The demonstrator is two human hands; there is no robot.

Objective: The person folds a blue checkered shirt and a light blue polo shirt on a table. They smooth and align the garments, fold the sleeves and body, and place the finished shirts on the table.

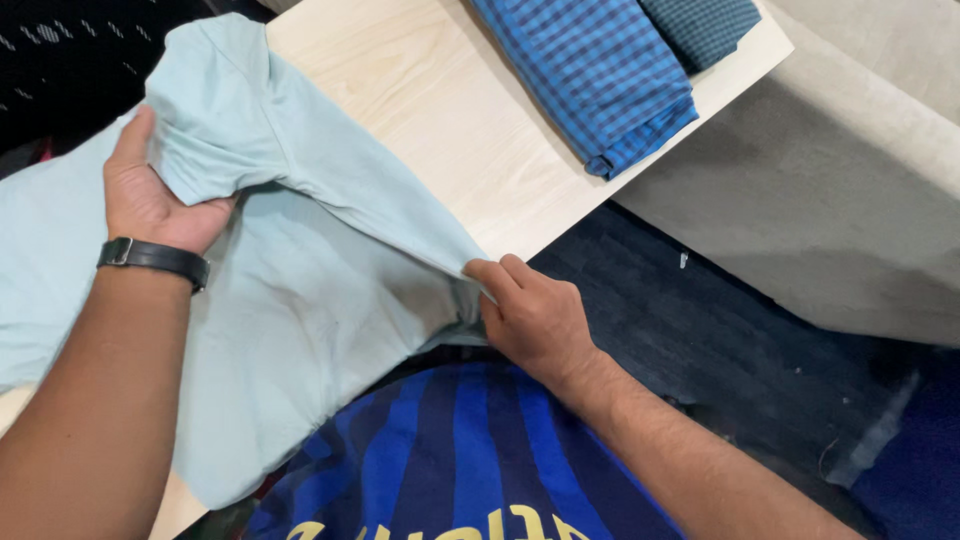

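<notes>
pale wooden tabletop (pixel 450 120) fills the upper view, dark blue carpet (pixel 700 330) beyond its edge. a light mint shirt (pixel 300 300) lies spread across the table's near side. left hand (pixel 150 200) (black watch on the wrist) grips a bunched fold of the shirt; right hand (pixel 530 315) pinches its edge at the table's rim. two folded blue checked shirts (pixel 600 70) rest at the far end, well apart.

Black wristwatch (pixel 153 258) on left wrist; blue striped shirt (pixel 460 460) with yellow lettering.
</notes>
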